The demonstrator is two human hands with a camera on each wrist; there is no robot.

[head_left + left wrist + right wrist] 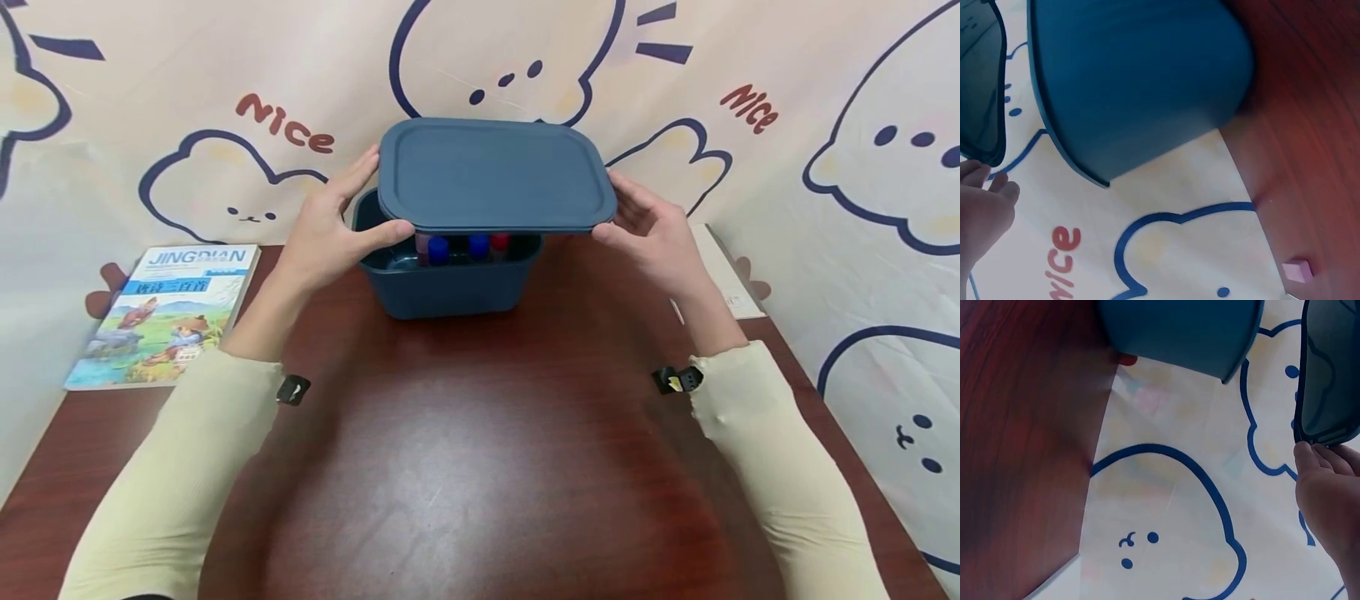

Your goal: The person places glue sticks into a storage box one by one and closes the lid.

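Both hands hold a dark blue lid (495, 175) in the air, one at each short end. My left hand (337, 217) grips its left end, thumb at the near corner and fingers at the far side. At the right end my right hand (648, 229) pinches the rim between thumb and fingers. Below and behind the lid, a matching blue storage box (450, 292) stands on the table, its top partly covered from view. Inside it show two bottles with blue caps (438, 249) and a red cap (499, 242). Both wrist views show the lid apart from the box wall (1141, 81).
A picture book (168, 317) lies at the table's left edge. On the right, behind the forearm, lies a pale flat book or sheet (727, 275). A small pink block (1297, 270) shows in the left wrist view. Printed cloth walls (285, 75) enclose the brown table (480, 450).
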